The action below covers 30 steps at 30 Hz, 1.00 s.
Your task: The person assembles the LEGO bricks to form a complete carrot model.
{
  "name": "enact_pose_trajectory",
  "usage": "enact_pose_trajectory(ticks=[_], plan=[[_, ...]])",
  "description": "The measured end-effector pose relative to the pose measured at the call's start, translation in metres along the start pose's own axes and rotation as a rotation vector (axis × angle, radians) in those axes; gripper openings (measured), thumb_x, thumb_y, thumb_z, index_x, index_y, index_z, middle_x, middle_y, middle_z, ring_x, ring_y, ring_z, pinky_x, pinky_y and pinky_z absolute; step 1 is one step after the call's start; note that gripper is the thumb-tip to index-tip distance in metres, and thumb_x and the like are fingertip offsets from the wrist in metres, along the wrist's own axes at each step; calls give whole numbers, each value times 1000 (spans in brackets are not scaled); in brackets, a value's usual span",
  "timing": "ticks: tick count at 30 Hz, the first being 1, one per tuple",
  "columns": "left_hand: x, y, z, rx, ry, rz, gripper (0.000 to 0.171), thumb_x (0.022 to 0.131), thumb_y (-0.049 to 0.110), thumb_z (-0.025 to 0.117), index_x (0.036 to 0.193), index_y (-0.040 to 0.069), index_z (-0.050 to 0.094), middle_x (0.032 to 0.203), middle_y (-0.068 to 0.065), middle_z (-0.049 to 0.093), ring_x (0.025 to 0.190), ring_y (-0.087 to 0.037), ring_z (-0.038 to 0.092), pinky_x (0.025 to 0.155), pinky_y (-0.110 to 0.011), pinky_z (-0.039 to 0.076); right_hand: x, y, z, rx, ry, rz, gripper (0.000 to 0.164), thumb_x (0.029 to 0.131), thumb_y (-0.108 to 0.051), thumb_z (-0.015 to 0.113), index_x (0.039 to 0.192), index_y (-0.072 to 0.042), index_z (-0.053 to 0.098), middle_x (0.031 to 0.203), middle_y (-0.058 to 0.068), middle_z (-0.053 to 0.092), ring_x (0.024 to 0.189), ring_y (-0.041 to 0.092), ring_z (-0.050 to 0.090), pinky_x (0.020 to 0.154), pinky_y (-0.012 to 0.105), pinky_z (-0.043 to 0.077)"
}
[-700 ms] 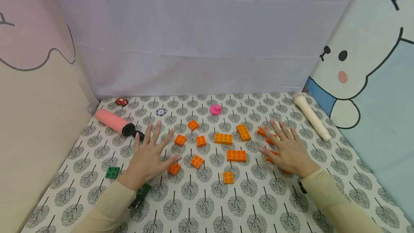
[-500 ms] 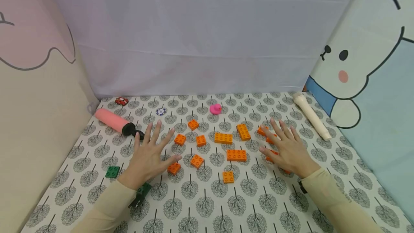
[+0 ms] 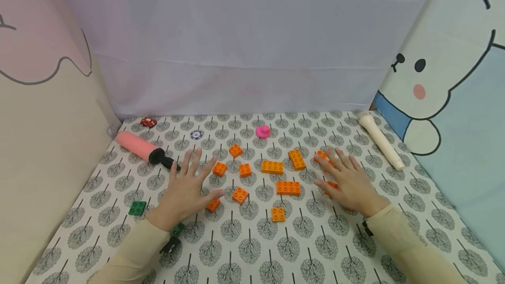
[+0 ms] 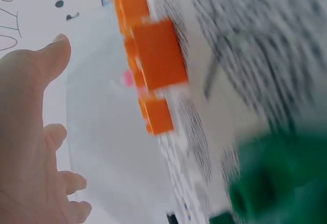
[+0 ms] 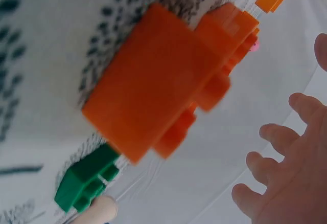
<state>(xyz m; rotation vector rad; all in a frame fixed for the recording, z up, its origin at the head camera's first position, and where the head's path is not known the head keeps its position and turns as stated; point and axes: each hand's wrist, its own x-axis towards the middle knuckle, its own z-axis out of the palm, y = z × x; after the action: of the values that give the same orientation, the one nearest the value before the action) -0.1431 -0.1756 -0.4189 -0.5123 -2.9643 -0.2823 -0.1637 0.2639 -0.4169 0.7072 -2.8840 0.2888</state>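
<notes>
My left hand [image 3: 188, 193] hovers with fingers spread and holds nothing. An orange toy brick [image 3: 213, 205] lies under its thumb side. Below its wrist is a green brick [image 3: 177, 230], partly hidden, which blurs large in the left wrist view. My right hand [image 3: 351, 184] is likewise spread and holds nothing, above several orange bricks that it partly covers. One orange brick [image 5: 153, 81] fills the middle of the right wrist view, with a green brick [image 5: 87, 178] beyond it. Between the hands lie long orange bricks [image 3: 288, 188] and smaller square ones [image 3: 240, 195].
A pink pump [image 3: 137, 144] with a black end lies at the left, near a red toy car [image 3: 148, 122] and a poker chip [image 3: 196, 135]. A pink duck [image 3: 263, 132] stands at the back. A cream-coloured tube [image 3: 380, 141] lies at the right. Another green brick [image 3: 137, 208] is left of my arm.
My left hand has shifted slightly to the right. The right hand stays nearly where it was, and the bricks keep their places on the cloth.
</notes>
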Motion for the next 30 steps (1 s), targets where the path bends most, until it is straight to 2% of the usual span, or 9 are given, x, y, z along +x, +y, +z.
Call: enact_pose_trajectory(ticks=[4, 7, 11, 14, 17, 22, 26, 30], plan=[[7, 18, 3, -62, -8, 53, 89, 89, 70, 55, 160, 28, 21, 167, -12, 3, 152, -39, -4, 117, -68, -1, 3, -8, 2, 47, -21, -30, 67, 100, -51, 53, 156, -19, 34, 163, 14, 24, 151, 39, 13, 123, 55, 4], [11, 39, 6, -95, -35, 101, 87, 90, 66, 57, 159, 23, 25, 166, -12, 9, 152, -39, 3, 119, -66, 1, 6, -17, 3, 81, -28, -70, 64, 100, -48, 55, 154, -18, 38, 162, 12, 27, 150, 38, 19, 122, 56, 9], [15, 70, 12, -129, -78, 171, 86, 91, 65, 58, 158, 21, 28, 165, -10, 16, 152, -36, 8, 119, -64, 6, 11, -30, 9, 100, 5, -174, 59, 96, -37, 65, 148, -14, 48, 153, 16, 43, 139, 41, 40, 115, 59, 30], [17, 89, 18, -149, -93, 258, 84, 90, 64, 60, 157, 19, 32, 163, -10, 26, 151, -35, 15, 119, -63, 10, 15, -39, 15, 107, 22, -232, 56, 93, -29, 70, 144, -12, 53, 141, 18, 55, 126, 41, 53, 105, 60, 43], [19, 103, 26, -124, -100, 355, 80, 90, 62, 61, 152, 16, 40, 157, -9, 38, 148, -37, 26, 120, -60, 17, 17, -46, 19, 112, -4, -239, 53, 93, -29, 71, 141, -11, 56, 135, 16, 59, 120, 37, 57, 101, 56, 47], [21, 119, 33, -88, -99, 440, 64, 88, 55, 67, 138, 16, 58, 138, -5, 57, 137, -29, 44, 118, -57, 27, 19, -53, 24, 100, -24, -247, 48, 91, -29, 74, 134, -10, 62, 126, 13, 63, 111, 31, 62, 95, 50, 52], [22, 125, 33, -56, -108, 449, 49, 87, 52, 71, 124, 19, 68, 126, -1, 62, 125, -23, 51, 117, -54, 30, 20, -56, 24, 92, -44, -248, 46, 89, -25, 76, 132, -10, 64, 115, 8, 64, 98, 22, 63, 83, 40, 56], [24, 129, 35, -5, -135, 445, 39, 89, 51, 69, 114, 22, 73, 119, 1, 65, 121, -21, 53, 117, -52, 31, 21, -57, 22, 120, -91, -236, 43, 90, -19, 75, 130, -10, 64, 107, 5, 61, 84, 14, 58, 70, 31, 54]])
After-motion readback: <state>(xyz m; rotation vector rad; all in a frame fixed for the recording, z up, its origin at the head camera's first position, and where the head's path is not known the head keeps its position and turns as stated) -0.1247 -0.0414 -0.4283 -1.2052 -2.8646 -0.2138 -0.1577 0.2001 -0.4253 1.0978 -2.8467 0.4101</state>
